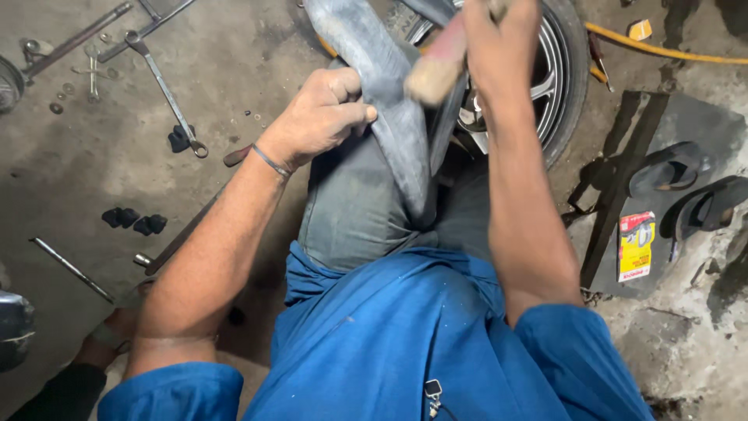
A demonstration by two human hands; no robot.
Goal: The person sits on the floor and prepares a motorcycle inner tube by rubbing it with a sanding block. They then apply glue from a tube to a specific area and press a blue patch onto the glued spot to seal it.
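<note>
Two hands are being used on a grey inner tube [393,117], which is draped over the person's knee, in front of a wheel [557,74]. The tube is being pinched by the clenched left hand [315,117]. A blurred wooden-handled tool [436,66] is being gripped by the right hand [499,35]. A long spanner [167,93] is lying on the concrete floor [93,171].

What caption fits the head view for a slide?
Left hand grips a grey rubber tube draped over the knee; right hand holds a wooden-handled tool beside a wheel.
</note>
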